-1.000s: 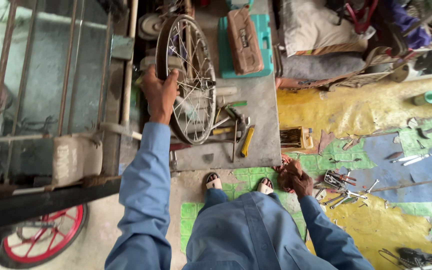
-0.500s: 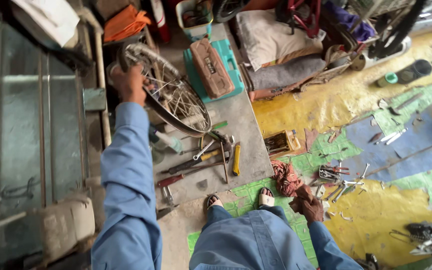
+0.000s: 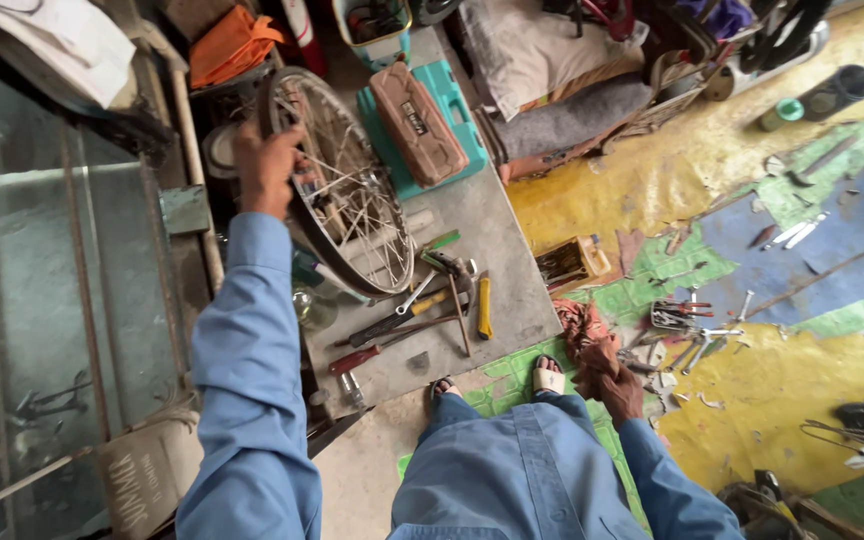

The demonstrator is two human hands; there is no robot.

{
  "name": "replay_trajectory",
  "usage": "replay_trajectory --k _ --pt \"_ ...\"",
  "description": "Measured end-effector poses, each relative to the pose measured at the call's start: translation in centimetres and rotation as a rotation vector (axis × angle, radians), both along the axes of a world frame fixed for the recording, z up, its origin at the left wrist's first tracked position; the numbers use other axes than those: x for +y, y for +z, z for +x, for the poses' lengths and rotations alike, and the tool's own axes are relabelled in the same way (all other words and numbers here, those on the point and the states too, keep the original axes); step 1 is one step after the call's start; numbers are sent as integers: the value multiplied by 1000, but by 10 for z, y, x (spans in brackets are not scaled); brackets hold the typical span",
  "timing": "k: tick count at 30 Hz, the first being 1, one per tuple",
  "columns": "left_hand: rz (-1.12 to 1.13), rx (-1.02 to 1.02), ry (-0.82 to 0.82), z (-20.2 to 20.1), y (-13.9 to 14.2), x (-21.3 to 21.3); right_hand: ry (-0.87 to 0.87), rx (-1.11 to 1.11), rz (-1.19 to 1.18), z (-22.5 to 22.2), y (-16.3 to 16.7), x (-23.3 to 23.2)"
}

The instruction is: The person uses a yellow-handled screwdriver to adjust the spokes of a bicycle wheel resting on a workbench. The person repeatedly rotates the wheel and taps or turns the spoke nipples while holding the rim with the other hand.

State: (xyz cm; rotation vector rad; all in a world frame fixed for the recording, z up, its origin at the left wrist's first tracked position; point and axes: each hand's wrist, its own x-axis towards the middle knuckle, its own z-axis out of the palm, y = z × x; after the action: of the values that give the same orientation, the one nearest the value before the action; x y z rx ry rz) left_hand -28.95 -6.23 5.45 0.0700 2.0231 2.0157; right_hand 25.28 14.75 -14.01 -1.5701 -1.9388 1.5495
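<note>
Left hand (image 3: 264,168): I see it gripping the spoked bicycle wheel (image 3: 347,190) by the rim.
Right hand (image 3: 614,378): I see it clutching a red rag (image 3: 580,326).

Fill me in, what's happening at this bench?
A person in blue work clothes grips a spoked bicycle wheel by its rim with the left hand, standing it on edge on a grey slab beside loose hand tools. The right hand hangs low holding a reddish rag.
</note>
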Motion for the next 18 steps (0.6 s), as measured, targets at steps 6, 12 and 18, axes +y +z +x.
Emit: replay_trajectory --k 6,12,18 --pt "-281 188 8 21 7 18 194 31 215 -35 0 -1" --pt "-220 218 88 3 10 5 144 -9 131 -31 -1 1" --pt "-215 171 104 -12 9 -11 152 -14 137 -21 5 4"
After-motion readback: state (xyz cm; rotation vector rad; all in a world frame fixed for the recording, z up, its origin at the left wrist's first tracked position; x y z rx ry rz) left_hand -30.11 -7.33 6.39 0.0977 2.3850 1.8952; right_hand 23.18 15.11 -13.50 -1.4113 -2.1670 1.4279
